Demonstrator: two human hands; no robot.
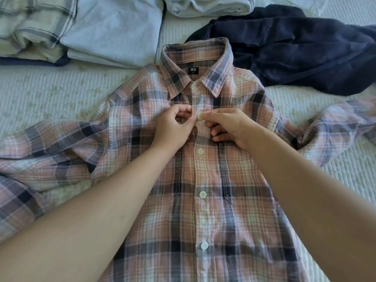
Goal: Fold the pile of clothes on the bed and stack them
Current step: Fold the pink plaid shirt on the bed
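I am at the buttoning step, getting the plaid shirt (203,180) closed before any folding begins. My left hand (175,127) pinches the edge of the placket just beside the buttonhole, fingers curled on the cloth, and my right hand (227,127) pinches the second button (199,117) between thumb and forefinger, its other fingers tucked against the fabric below. Whether the button is already through the hole I cannot tell, since my fingertips cover the slit. As I judge it, the next move calls for easing the button fully through while my left hand keeps the placket taut, then checking the top button under the collar (195,64), which looks undone. After that I would turn the shirt face down and bring the sleeves in. The shirt lies front up in the middle of the bed (50,94), collar away from me, three white buttons below my hands showing on the closed placket. It is a soft pink, navy and white check flannel with a chest pocket on my right; both sleeves are spread out to the sides and rumpled. A dark navy garment (301,53) lies crumpled beyond the collar to the right, touching it, not yet folded. To the far left sit folded pieces: a pale blue one (114,31) beside a light plaid one (34,23).
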